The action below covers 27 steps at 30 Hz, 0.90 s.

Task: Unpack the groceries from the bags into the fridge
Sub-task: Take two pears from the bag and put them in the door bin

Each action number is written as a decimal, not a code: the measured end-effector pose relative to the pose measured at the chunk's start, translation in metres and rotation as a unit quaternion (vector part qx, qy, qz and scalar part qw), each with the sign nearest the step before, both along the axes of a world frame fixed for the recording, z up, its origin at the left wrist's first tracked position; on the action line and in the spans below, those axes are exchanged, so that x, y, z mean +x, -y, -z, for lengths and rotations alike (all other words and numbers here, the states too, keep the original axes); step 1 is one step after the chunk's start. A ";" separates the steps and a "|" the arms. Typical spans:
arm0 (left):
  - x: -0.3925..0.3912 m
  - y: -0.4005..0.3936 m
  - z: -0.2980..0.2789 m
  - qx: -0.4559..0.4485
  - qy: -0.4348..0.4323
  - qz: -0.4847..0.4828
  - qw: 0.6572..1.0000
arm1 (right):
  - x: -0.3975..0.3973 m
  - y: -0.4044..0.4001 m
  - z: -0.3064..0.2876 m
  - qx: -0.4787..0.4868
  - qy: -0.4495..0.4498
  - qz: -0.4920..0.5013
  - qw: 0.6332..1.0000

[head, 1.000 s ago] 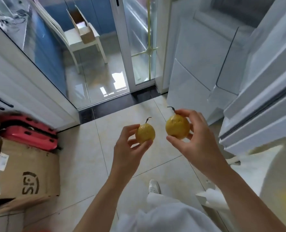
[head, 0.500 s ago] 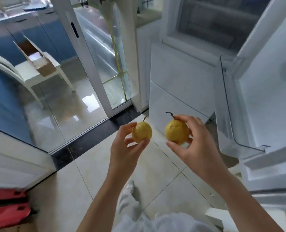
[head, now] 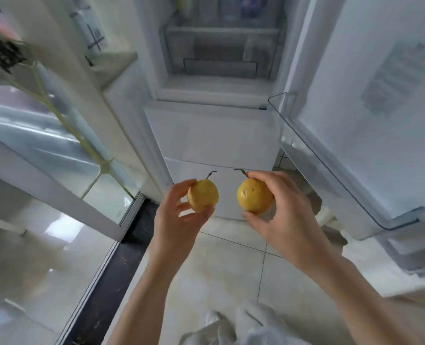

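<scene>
Nearest, at 6 o'clock: light trousers (head: 253,329) and a white shoe (head: 212,318) on the pale tiled floor (head: 221,265).

Up from there, two bare arms reaching toward 12 o'clock.

Left hand (head: 179,220) at about 9 o'clock from the middle: fingers curled round a small yellow fruit (head: 203,195), thumb pressed under it, fingertips on its left side. Held tight, hand not wide. Thin dark stem sticking up at 1 o'clock from the fruit.

Right hand (head: 283,217) at about 3 o'clock from the middle: fingers curled over the top and right side of a second yellow fruit (head: 253,196), thumb touching its bottom. Also gripped, fingers spread only as wide as the fruit. Bent stem poking out toward 11 o'clock, by a fingertip.

Both fruits side by side, near but not touching, up in the air above the floor, in front of the fridge.

Further, at 12 o'clock: white fridge (head: 211,130) with closed lower drawers and, above them, an open part with clear shelves. Things on the top shelf too blurry to tell.

At 2 o'clock: open fridge door (head: 380,120) with a clear door bin (head: 330,158).

At 9 o'clock: glass sliding door (head: 57,145) with a white frame.
</scene>
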<state>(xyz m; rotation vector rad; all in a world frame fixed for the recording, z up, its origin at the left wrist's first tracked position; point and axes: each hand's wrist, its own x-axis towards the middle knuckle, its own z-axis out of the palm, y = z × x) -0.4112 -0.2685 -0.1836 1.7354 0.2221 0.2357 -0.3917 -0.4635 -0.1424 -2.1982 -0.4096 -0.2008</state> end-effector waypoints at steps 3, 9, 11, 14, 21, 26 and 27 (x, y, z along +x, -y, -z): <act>0.038 0.006 -0.010 0.005 0.019 0.055 0.998 | 0.014 0.006 -0.008 -0.009 0.017 0.056 0.998; 0.116 0.038 -0.026 0.015 0.057 0.142 0.988 | 0.047 0.030 -0.017 -0.027 0.018 0.142 0.989; 0.139 0.049 -0.032 0.024 0.072 0.171 0.982 | 0.059 0.039 -0.019 -0.036 0.018 0.161 0.986; 0.170 0.063 -0.042 0.047 0.090 0.211 0.972 | 0.076 0.052 -0.021 -0.058 0.027 0.189 0.980; 0.230 0.092 -0.056 0.088 0.079 0.314 0.942 | 0.103 0.068 -0.025 -0.084 0.008 0.242 0.967; 0.279 0.115 -0.073 0.186 0.069 0.407 0.892 | 0.132 0.082 -0.020 -0.124 -0.053 0.268 0.954; 0.289 0.119 -0.078 0.228 0.071 0.428 0.872 | 0.138 0.084 -0.018 -0.131 -0.066 0.269 0.952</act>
